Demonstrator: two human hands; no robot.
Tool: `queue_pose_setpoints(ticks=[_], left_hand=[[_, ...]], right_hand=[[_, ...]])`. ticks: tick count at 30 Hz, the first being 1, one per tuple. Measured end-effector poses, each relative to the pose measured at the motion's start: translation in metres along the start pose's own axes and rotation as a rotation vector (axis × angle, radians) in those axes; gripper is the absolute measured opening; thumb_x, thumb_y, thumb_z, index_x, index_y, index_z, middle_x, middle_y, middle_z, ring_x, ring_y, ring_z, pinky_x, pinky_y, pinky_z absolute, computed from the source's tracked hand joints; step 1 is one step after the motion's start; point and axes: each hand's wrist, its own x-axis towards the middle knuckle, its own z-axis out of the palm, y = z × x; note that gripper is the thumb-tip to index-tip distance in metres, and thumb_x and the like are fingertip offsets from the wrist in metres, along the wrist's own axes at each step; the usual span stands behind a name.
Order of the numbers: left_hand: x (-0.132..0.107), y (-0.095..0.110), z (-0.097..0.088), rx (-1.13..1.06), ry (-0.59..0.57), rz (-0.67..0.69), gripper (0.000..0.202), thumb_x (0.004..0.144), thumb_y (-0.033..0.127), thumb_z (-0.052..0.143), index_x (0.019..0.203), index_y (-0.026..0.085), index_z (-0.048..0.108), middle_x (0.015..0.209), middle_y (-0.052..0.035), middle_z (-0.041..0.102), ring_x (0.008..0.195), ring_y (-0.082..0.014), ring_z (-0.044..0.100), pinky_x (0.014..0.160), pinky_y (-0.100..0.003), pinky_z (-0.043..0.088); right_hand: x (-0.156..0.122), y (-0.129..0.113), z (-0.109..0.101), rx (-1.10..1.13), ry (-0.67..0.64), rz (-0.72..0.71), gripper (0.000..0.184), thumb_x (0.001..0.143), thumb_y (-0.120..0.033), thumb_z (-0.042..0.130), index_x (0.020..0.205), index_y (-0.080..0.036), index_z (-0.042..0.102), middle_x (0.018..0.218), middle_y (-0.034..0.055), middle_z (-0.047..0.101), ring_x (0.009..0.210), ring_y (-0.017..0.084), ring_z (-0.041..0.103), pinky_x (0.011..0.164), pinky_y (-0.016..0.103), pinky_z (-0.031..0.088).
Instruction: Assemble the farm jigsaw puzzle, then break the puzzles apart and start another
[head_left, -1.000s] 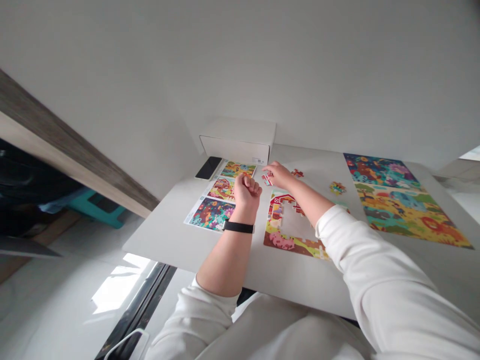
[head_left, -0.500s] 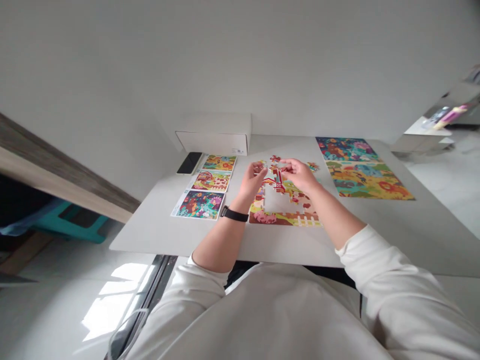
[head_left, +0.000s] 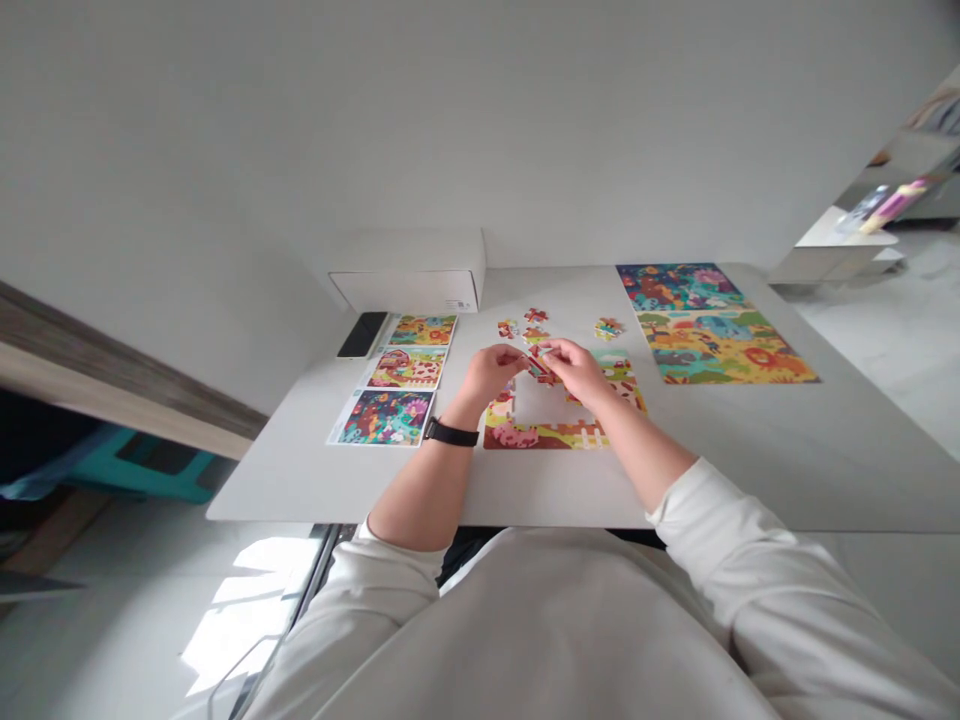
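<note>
A partly built farm jigsaw (head_left: 551, 432) with an empty middle lies on the white table (head_left: 750, 450) in front of me. Both hands meet just above its upper edge. My right hand (head_left: 574, 368) pinches a small red and white puzzle piece (head_left: 537, 363). My left hand (head_left: 487, 370), with a black watch band on the wrist, has its fingers curled at the same piece. A few loose pieces (head_left: 534, 318) lie just beyond the hands, another one (head_left: 607, 327) to their right.
Three picture cards (head_left: 405, 368) lie in a row at the left, with a dark phone (head_left: 362, 334) and a white box (head_left: 409, 275) behind them. A finished colourful jigsaw (head_left: 705, 322) fills the right back of the table. A teal stool (head_left: 142, 465) stands at the left.
My right hand drew back from the far loose pieces with a piece. My left fist opened and came to meet it over the farm jigsaw. The view swung right and steadied.
</note>
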Motion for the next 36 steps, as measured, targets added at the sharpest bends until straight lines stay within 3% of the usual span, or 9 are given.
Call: queue_pose_setpoints(ticks=[4,9,17,22,29,36], left_hand=[[0.001,0.004,-0.005,-0.226,0.050,-0.096,0.040,0.068,0.050,0.093,0.082,0.018,0.073,0.077,-0.0046,0.076,0.068,-0.0139,0.063,0.066,-0.026,0.048],[-0.001,0.007,-0.004,-0.288,0.062,-0.136,0.038,0.068,0.050,0.095,0.077,0.018,0.075,0.074,-0.0044,0.074,0.061,-0.0103,0.055,0.058,-0.022,0.041],[-0.002,0.008,-0.003,-0.257,0.018,-0.140,0.028,0.078,0.043,0.089,0.081,0.018,0.078,0.079,-0.0061,0.077,0.063,-0.0104,0.057,0.059,-0.021,0.041],[0.001,0.004,-0.004,-0.247,-0.003,-0.140,0.030,0.073,0.043,0.093,0.080,0.017,0.078,0.075,-0.0045,0.075,0.060,-0.0095,0.054,0.056,-0.021,0.038],[0.000,0.004,-0.004,-0.347,-0.039,-0.124,0.038,0.065,0.038,0.098,0.090,0.018,0.077,0.080,-0.0022,0.075,0.067,-0.0103,0.062,0.062,-0.021,0.045],[-0.003,0.013,-0.007,-0.403,0.096,-0.131,0.033,0.074,0.041,0.093,0.084,0.019,0.071,0.079,-0.0008,0.070,0.067,-0.0096,0.062,0.061,-0.020,0.046]], right_hand=[[-0.002,0.002,-0.003,0.035,-0.002,0.016,0.043,0.088,-0.061,0.070,0.109,-0.024,0.074,0.087,0.0022,0.074,0.080,0.021,0.065,0.070,0.031,0.052],[-0.003,0.002,-0.003,0.035,0.012,0.009,0.039,0.087,-0.064,0.071,0.092,-0.025,0.072,0.083,0.0015,0.073,0.078,0.021,0.063,0.075,0.033,0.052],[0.000,0.005,-0.005,-0.007,0.058,0.022,0.043,0.086,-0.067,0.070,0.090,-0.025,0.072,0.082,0.0016,0.072,0.080,0.023,0.063,0.079,0.034,0.050],[0.001,0.008,-0.006,-0.036,0.070,0.006,0.039,0.088,-0.063,0.068,0.088,-0.025,0.072,0.075,-0.0006,0.067,0.073,0.020,0.059,0.074,0.032,0.048],[0.000,0.007,-0.005,-0.034,0.098,0.000,0.036,0.087,-0.060,0.071,0.088,-0.024,0.072,0.075,-0.0005,0.068,0.072,0.020,0.059,0.071,0.031,0.047],[-0.006,0.001,-0.002,0.013,-0.092,0.044,0.031,0.088,-0.055,0.073,0.086,-0.024,0.072,0.081,0.0018,0.075,0.071,0.018,0.062,0.068,0.030,0.047]])
